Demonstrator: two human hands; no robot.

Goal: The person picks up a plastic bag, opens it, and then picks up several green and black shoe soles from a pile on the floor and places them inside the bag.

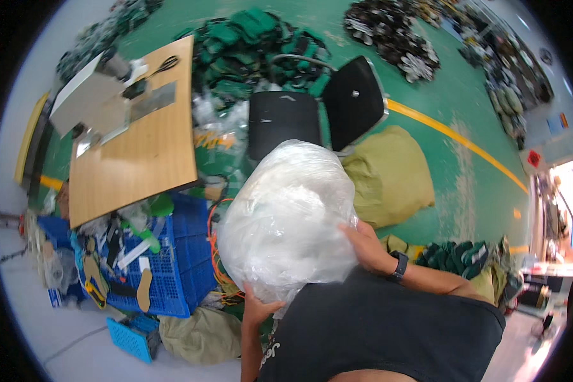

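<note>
A big, bulging bag of clear, crinkled plastic (286,216) with whitish contents rests against the front of my body. My left hand (260,310) grips its lower left edge, with the thumb stretched toward the right and the other fingers partly hidden by the plastic. On the bag's right side, my right hand (367,247) holds the plastic; its fingertips are blurred, and a dark watch is on that wrist. What exactly fills the bag cannot be made out.
Beyond the bag stands a black chair (283,121). A sewing machine sits on the wooden table (153,156) at left, above a cluttered blue crate (188,254). An olive sack (395,175) lies at right. Green piles (248,44) cover the floor behind; orange cable (214,245) runs beside the crate.
</note>
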